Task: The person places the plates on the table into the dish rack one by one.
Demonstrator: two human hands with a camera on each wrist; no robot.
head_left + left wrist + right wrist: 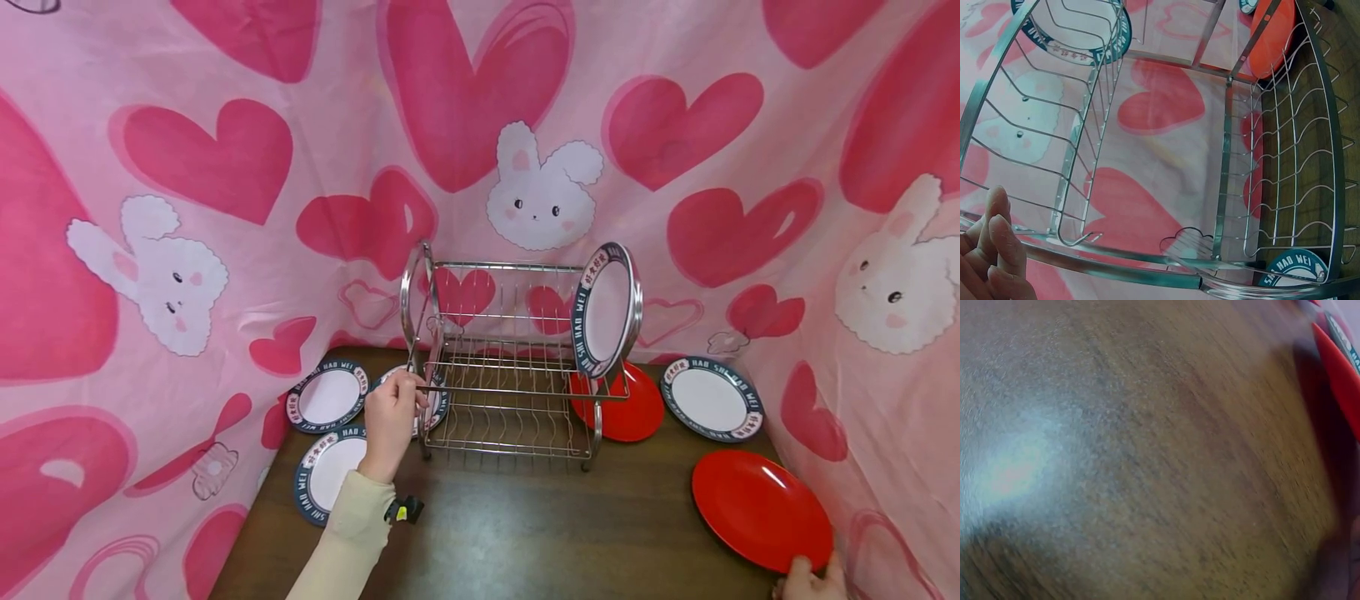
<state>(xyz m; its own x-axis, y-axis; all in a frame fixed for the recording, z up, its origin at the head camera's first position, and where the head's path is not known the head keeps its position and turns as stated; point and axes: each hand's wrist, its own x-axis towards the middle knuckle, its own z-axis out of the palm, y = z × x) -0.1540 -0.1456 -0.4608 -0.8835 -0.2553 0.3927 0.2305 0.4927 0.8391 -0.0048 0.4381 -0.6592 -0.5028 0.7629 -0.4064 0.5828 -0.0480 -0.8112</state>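
A two-tier metal dish rack [502,454] stands on the table, with a white plate with a dark patterned rim [606,312] upright at the right end of its upper tier. My left hand [393,412] holds the upper tier's front left corner; the left wrist view shows its curled fingers [1007,253] at the frame bar. At the lower right, my right hand [810,579], partly cut off, grips the near edge of a red plate [761,508]. In the right wrist view that red plate [1340,375] shows only at the right edge, casting a shadow on the wood.
Another red plate [633,408] lies behind the rack's right side. A dark-rimmed white plate [708,400] lies at the back right. More such plates [330,396] lie left of the rack, one partly under my left forearm. Pink heart-printed cloth [360,108] encloses the brown table [525,525].
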